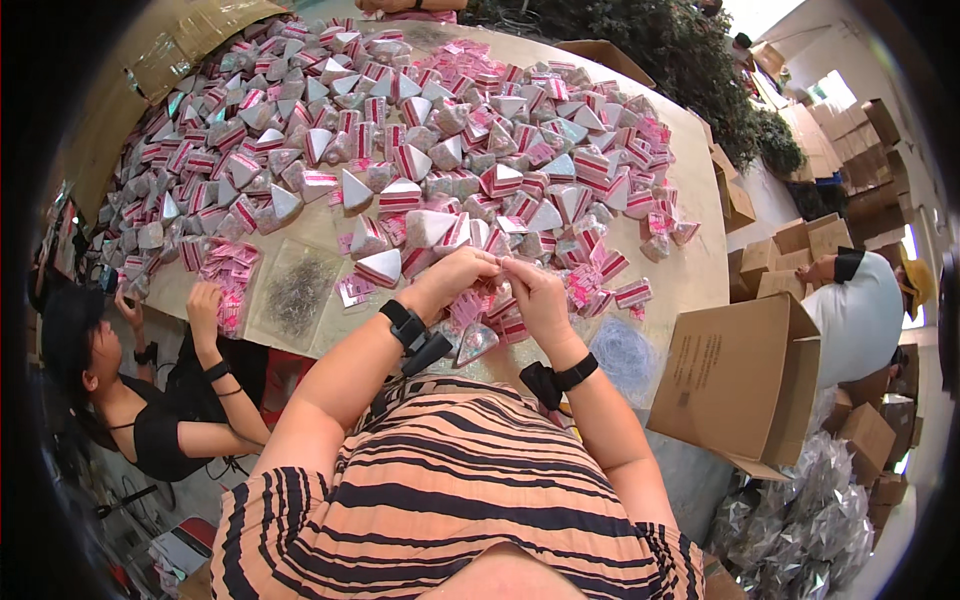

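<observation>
While pyramid packets are covering desk up top, left hand and right hand are meeting at frame centre, both pinching small pink tag between fingertips.

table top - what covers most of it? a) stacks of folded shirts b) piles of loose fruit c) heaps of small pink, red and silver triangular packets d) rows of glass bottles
c: the table is strewn nearly edge to edge with small triangular packets in pink, red stripes and silver, and the left hand and right hand meet just above them at the near edge.
</observation>
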Tool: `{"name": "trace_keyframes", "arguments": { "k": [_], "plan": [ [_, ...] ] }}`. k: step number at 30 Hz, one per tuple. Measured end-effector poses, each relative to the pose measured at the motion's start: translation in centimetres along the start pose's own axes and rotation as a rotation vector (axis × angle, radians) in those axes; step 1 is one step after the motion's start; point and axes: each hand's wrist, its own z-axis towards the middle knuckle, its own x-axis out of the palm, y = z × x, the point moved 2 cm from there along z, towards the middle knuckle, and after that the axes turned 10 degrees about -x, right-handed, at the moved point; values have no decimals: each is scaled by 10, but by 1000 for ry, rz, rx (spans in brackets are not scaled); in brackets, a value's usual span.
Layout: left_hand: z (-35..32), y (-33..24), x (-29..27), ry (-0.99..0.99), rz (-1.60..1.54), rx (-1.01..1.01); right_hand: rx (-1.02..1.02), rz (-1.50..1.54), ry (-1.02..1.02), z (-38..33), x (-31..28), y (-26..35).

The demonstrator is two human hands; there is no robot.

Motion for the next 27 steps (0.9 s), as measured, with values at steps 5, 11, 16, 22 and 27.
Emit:
{"name": "trace_keyframes", "arguments": {
  "k": [5,11,16,22,27],
  "plan": [
    [0,2,-4,42,-14,-14,-48,-151,66,5,0,-1],
    [-4,1,1,11,-63,-48,-49,-92,102,11,-2,-4],
    [-23,-10,-3,-77,-189,-99,139,146,132,15,-8,-6],
    [-51,-31,-8,-108,-359,21,402,1235,116,49,-28,41],
    [-62,-95,-18,-342,-23,428,-56,1107,-94,105,-160,85]
  ]
}}
